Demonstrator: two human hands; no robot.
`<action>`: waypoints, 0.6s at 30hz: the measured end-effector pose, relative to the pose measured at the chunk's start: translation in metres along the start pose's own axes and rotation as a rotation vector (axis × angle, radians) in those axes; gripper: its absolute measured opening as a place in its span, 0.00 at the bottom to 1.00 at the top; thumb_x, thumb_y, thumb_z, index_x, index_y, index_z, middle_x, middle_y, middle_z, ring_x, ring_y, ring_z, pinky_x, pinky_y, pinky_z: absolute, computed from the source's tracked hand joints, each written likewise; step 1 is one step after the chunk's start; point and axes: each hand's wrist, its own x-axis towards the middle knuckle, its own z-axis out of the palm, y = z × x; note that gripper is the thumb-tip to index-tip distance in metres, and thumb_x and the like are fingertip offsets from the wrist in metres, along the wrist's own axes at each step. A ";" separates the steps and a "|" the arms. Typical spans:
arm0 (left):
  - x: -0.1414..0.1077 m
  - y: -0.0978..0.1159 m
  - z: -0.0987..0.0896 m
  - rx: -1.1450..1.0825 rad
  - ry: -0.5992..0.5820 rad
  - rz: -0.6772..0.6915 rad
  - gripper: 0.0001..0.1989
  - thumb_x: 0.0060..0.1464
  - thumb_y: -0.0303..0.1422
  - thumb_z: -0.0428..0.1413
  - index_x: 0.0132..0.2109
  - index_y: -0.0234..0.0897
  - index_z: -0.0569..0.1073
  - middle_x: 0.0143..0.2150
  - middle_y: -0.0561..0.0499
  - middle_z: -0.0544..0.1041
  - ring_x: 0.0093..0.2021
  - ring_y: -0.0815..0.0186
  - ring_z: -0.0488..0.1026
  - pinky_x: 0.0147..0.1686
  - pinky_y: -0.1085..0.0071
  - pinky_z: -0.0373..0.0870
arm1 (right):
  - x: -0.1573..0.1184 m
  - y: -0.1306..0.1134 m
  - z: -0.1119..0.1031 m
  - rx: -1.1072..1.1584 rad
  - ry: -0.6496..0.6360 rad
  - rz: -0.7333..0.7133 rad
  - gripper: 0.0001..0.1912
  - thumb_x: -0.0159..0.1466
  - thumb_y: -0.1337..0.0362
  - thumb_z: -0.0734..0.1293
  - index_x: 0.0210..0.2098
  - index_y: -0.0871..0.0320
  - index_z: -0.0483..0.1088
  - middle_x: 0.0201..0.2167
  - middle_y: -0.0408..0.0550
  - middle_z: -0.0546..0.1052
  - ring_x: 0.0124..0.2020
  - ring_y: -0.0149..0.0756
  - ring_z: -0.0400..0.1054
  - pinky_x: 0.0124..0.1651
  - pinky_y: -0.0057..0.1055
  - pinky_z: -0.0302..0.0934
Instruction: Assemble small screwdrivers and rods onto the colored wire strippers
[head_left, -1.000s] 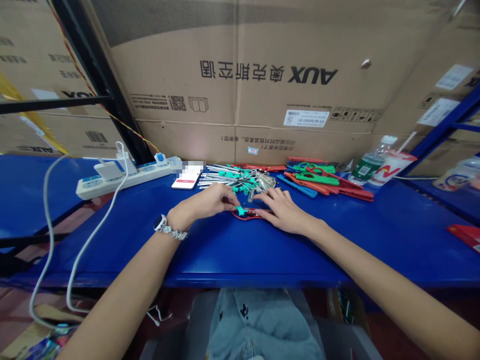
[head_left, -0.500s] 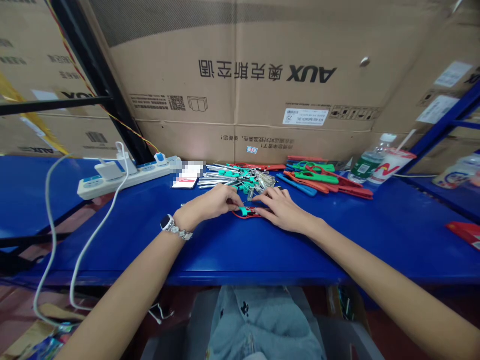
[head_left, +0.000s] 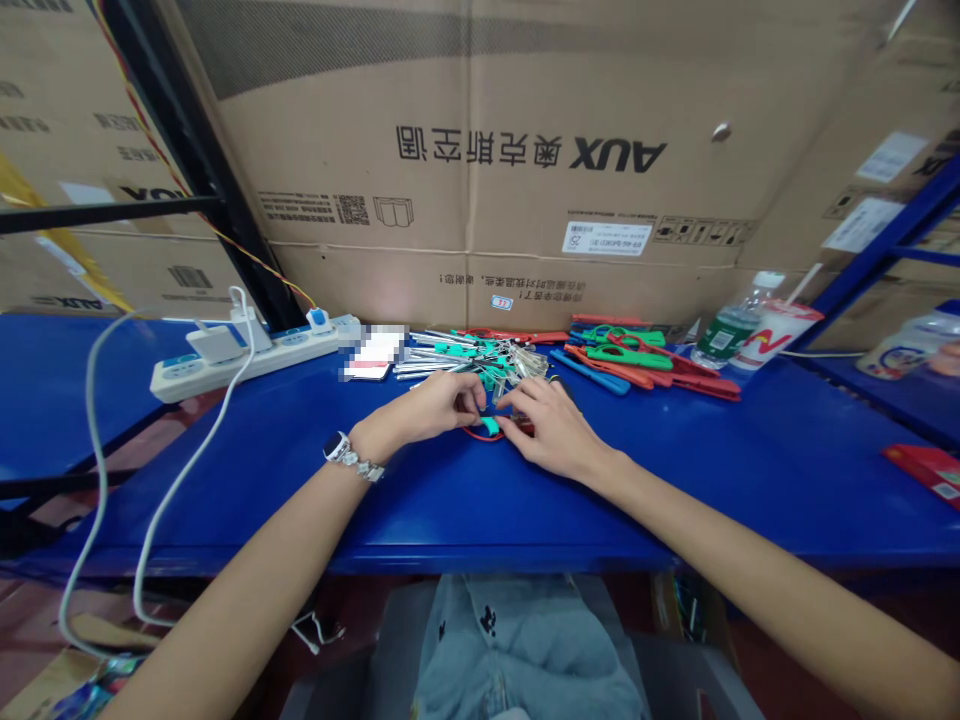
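My left hand [head_left: 457, 402] is closed, with thumb and fingertips pinched together over the table. What the pinch holds is too small to make out. My right hand [head_left: 551, 425] faces it from the right, its thumb and bent fingers coming together close to the left fingertips. Whatever lies between them is mostly hidden. Just below the fingertips shows a small teal plastic piece [head_left: 490, 426], with a thin red loop [head_left: 478, 435] curving around it. Part of a red piece lies under my right hand. Behind both hands spreads a pile of thin silver rods [head_left: 431, 352] with teal parts.
Red, green, orange and blue plastic handle-like pieces [head_left: 637, 360] are heaped at right, near a water bottle [head_left: 721, 335] and a cup with straw [head_left: 780, 330]. A power strip [head_left: 281, 350] with white cables is at left. Cardboard [head_left: 465, 200] stands behind the blue table [head_left: 450, 510].
My hands have drawn slightly closer together. The right thumb has come off the red piece, moving left towards the left fingertips.
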 end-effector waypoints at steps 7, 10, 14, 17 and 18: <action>-0.001 0.000 -0.001 0.085 0.013 0.055 0.04 0.53 0.24 0.60 0.36 0.35 0.72 0.28 0.54 0.75 0.29 0.68 0.72 0.31 0.72 0.67 | 0.009 -0.016 0.011 0.105 -0.052 0.116 0.05 0.63 0.62 0.70 0.36 0.58 0.72 0.31 0.44 0.72 0.30 0.33 0.63 0.36 0.31 0.54; -0.006 0.000 -0.005 0.206 0.033 0.150 0.02 0.53 0.27 0.62 0.36 0.35 0.76 0.34 0.52 0.75 0.33 0.67 0.71 0.36 0.69 0.68 | 0.009 -0.014 0.011 0.151 -0.042 0.141 0.03 0.63 0.65 0.70 0.34 0.59 0.73 0.30 0.44 0.72 0.28 0.31 0.62 0.35 0.30 0.54; -0.014 -0.005 -0.006 0.314 -0.004 0.216 0.04 0.57 0.32 0.63 0.39 0.40 0.83 0.40 0.49 0.73 0.39 0.64 0.72 0.41 0.67 0.68 | 0.010 -0.013 0.011 0.191 -0.037 0.179 0.03 0.61 0.66 0.70 0.35 0.59 0.74 0.30 0.43 0.72 0.29 0.31 0.64 0.35 0.30 0.55; -0.015 -0.009 -0.003 0.363 -0.017 0.223 0.04 0.59 0.31 0.63 0.39 0.40 0.84 0.38 0.49 0.72 0.39 0.64 0.72 0.39 0.67 0.67 | 0.010 -0.013 0.010 0.173 -0.040 0.182 0.03 0.61 0.67 0.70 0.36 0.59 0.74 0.30 0.44 0.73 0.30 0.32 0.65 0.35 0.30 0.55; -0.015 -0.010 -0.003 0.372 -0.018 0.231 0.04 0.59 0.31 0.62 0.38 0.40 0.84 0.37 0.49 0.72 0.39 0.64 0.72 0.39 0.68 0.67 | 0.009 -0.013 0.009 0.154 -0.039 0.174 0.03 0.62 0.67 0.70 0.36 0.59 0.74 0.31 0.44 0.73 0.30 0.32 0.65 0.36 0.30 0.55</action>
